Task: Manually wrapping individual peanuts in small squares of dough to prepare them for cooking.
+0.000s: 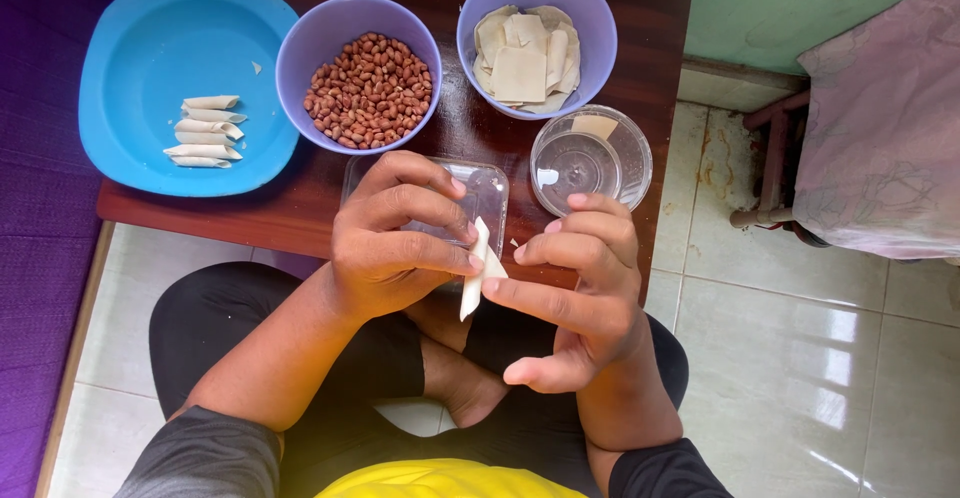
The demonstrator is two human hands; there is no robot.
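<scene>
Both hands meet over the person's lap, at the near edge of the dark wooden surface (pixel 300 213). The left hand (pixel 395 238) and right hand (pixel 580 283) pinch a pale rolled dough wrapper (pixel 477 273) between closed fingers (pixel 430 254). Behind sit a bowl of peanuts (pixel 368 88) and a bowl of flat wrappers (pixel 525 58).

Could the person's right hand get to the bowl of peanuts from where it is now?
Probably yes, once freed: the right hand and left hand both pinch a dough strip. The peanut bowl is open-topped, though the left hand sits nearer.
</scene>
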